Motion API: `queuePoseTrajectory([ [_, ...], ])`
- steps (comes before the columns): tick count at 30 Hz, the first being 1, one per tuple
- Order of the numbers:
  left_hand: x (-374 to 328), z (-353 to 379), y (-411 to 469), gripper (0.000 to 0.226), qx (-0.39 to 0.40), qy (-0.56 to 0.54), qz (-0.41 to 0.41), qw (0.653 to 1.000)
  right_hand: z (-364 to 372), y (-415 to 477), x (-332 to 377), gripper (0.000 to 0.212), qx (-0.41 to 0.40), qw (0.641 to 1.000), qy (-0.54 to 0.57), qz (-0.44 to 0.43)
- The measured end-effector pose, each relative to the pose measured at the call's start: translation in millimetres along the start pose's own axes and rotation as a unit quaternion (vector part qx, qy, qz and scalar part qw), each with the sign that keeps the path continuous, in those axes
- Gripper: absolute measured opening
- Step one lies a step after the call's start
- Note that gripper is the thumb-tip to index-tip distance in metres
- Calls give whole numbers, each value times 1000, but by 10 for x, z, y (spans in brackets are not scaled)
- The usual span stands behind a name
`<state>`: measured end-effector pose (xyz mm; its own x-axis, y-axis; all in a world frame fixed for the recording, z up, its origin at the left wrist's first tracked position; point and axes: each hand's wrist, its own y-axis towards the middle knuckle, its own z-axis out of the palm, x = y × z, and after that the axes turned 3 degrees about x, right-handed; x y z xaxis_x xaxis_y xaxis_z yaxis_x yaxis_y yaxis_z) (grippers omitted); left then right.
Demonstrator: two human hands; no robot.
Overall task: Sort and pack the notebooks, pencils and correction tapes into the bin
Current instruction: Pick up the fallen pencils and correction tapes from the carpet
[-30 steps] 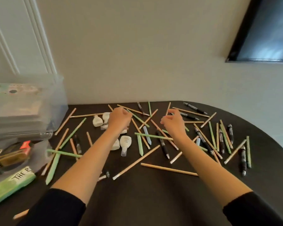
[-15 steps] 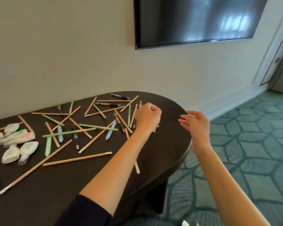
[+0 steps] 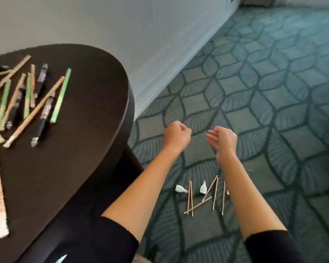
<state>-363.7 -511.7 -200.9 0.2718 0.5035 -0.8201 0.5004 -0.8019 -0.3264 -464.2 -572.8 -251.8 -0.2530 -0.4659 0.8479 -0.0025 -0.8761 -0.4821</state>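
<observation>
View swings off surface (image 3: 68,168) to floor; left hand (image 3: 176,136) fisted, contents unclear; right hand (image 3: 223,141) open over dropped pencils (image 3: 203,198). Retrieve them next.

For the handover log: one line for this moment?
left hand: fist, over carpet | right hand: open, empty | floor pencils: unpicked | table: pencils remain

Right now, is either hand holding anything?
The right hand is open and empty. The left hand is closed in a fist; nothing shows in it, so I cannot tell.

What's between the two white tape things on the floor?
In the head view, two tan pencils lie side by side on the carpet between the left correction tape and the right correction tape.
</observation>
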Motion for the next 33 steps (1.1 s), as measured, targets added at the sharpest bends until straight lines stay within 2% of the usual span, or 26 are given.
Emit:
queuePoseTrajectory([
  [7,879,554,504,16,87,81,-84,989,-519,698,-1108,19,-67,988,-59,122],
  [12,1525,899,773,18,150,153,-144,966,-1004,1053,-2002,11,-103,962,-155,201],
  [14,1758,1071,861,21,166,172,-166,957,-1213,1174,-2360,17,-110,947,-205,222],
  [18,2068,1335,975,20,199,170,-213,941,-1471,1274,-2785,13,-108,927,-253,254],
  [25,2424,1719,1220,9,242,210,-225,920,-1702,1626,-3304,55,-112,914,-304,244],
  [27,2529,1810,1301,17,254,237,-220,912,-1796,1737,-3457,66,-125,908,-310,254],
  [30,2649,1859,1372,18,261,258,-215,905,-1917,1826,-3604,79,-135,893,-334,270],
  [33,2768,1909,1443,25,261,280,-219,897,-1979,1928,-3740,86,-160,875,-358,284],
])
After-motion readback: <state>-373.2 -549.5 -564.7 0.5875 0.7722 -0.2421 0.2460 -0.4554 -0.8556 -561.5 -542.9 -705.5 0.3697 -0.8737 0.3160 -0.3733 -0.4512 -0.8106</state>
